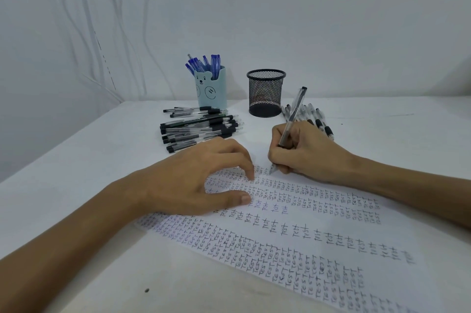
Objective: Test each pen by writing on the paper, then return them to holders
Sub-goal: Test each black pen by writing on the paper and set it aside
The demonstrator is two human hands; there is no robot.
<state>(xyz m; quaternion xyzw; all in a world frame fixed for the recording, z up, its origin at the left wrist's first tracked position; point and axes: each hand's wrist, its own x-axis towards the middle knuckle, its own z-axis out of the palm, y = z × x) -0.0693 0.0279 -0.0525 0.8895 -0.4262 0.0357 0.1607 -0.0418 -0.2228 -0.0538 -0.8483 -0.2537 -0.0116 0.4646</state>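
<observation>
A white sheet of paper (305,231) covered in rows of the word "TEST" lies across the table. My right hand (308,152) grips a clear black-ink pen (293,114) with its tip on the paper's far edge. My left hand (201,180) presses the paper with fingertips and thumb, fingers arched. A light blue bear holder (211,91) holds several blue pens (204,64). A black mesh holder (265,93) stands to its right; I see no pens in it.
A pile of black pens (198,128) lies in front of the bear holder. More clear pens (318,119) lie right of the mesh holder, partly behind my right hand. White cables (102,52) hang down the wall at the left. The table's left edge (63,142) runs diagonally.
</observation>
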